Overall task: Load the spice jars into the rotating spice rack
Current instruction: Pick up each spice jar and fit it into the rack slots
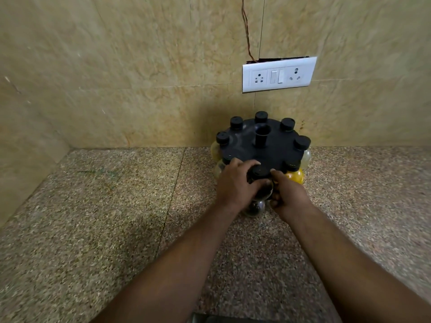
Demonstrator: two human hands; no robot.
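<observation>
A black round spice rack (275, 148) with a central post stands on the speckled counter against the wall. Several black-capped jars hang around its rim; one at the front right holds yellow powder (295, 176). At the rack's near edge, a clear jar with a black cap (260, 173) sits between my hands. My left hand (235, 183) curls round it from the left, fingers over the cap. My right hand (288, 194) holds its right side with thumb and fingers. A lower jar (254, 208) shows below.
A white socket and switch plate (278, 74) is on the tiled wall above the rack, with a thin wire (246, 26) rising from it. The granite counter (116, 217) stretches left to a corner wall (28, 136). A dark edge (210, 318) shows at the bottom.
</observation>
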